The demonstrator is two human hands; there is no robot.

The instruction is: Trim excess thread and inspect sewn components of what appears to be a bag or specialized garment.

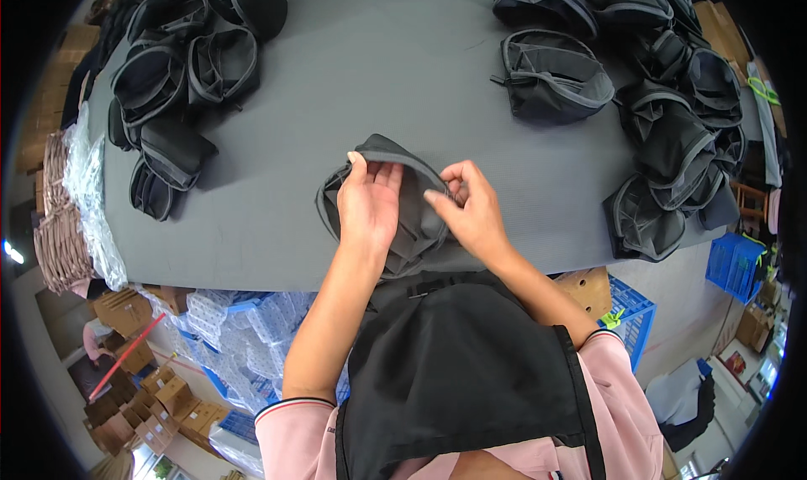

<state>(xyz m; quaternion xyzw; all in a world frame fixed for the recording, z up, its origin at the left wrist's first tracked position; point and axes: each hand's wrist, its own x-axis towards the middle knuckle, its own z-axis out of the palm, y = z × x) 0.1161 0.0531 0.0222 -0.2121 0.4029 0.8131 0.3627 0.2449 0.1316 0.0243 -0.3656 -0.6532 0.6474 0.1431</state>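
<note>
A black zip pouch (pixel 417 219) with grey edging lies at the table's near edge, its mouth spread toward me. My left hand (pixel 370 207) is palm up with the fingers inside the pouch and the thumb over its upper rim, gripping the fabric. At the pouch's right side, my right hand (pixel 472 211) pinches the edge between thumb and bent fingers. Whether a zipper pull sits in that pinch is too small to tell. The fingertips of my left hand are partly hidden by the rim.
On the grey table (pixel 378 68), several black pouches (pixel 151 85) are heaped at the left and more pouches (pixel 672 144) at the right. One open pouch (pixel 555 76) lies nearer the middle. Below the edge are bubble wrap (pixel 244 333) and a blue crate (pixel 635 312).
</note>
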